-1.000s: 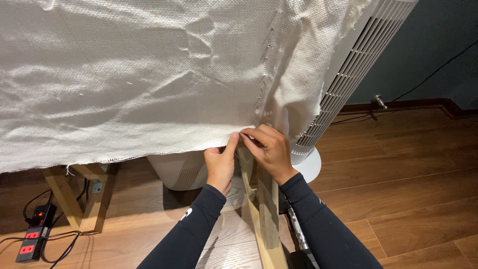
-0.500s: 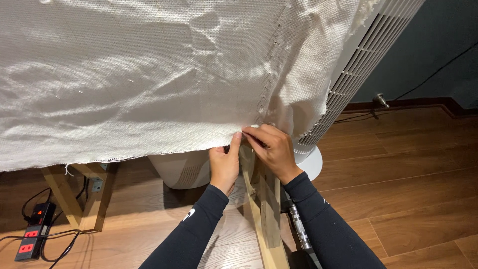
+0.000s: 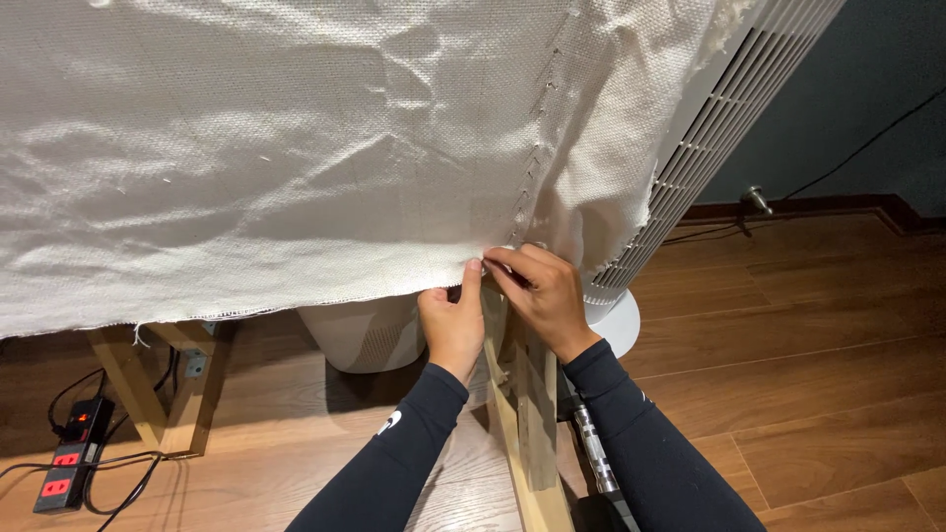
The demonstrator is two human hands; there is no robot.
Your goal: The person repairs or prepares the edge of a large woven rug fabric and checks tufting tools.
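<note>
Both my left hand [image 3: 453,325] and right hand [image 3: 540,296] pinch the coarse white woven cloth's [image 3: 296,167] lower hem at the pale wooden frame post [image 3: 532,394]; the pinned seam above looks done, the hem left.

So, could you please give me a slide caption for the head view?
Both hands, left hand and right hand, pinch the lower edge of white woven cloth beside a wooden frame.

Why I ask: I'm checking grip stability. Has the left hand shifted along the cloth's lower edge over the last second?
No. The left hand keeps pinching the white woven cloth at its lower edge, beside the wooden frame leg, close to the right hand.
</note>
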